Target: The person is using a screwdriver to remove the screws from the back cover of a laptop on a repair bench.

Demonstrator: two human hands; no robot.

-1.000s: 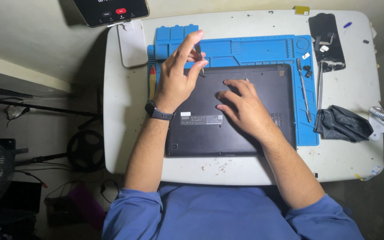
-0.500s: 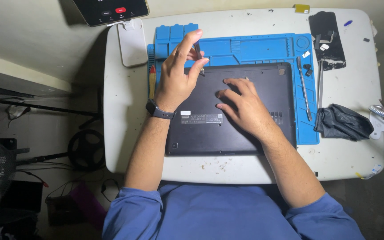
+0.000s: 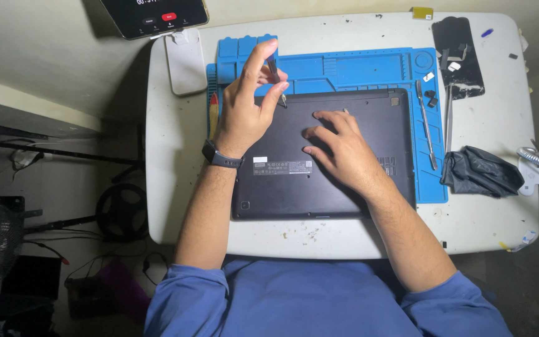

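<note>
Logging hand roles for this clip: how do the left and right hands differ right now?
The left hand is raised, pinching a small screwdriver upright between fingertips; the right hand lies flat, holding nothing. The left hand wears a dark wristband; the right wrist is bare. Both are over the upturned black laptop.

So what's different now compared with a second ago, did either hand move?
Hardly anything. The left hand holds the small screwdriver upright over the laptop corner as before, its fingers barely shifted. The right hand stays flat on the laptop; the blue mat is unmoved.
</note>
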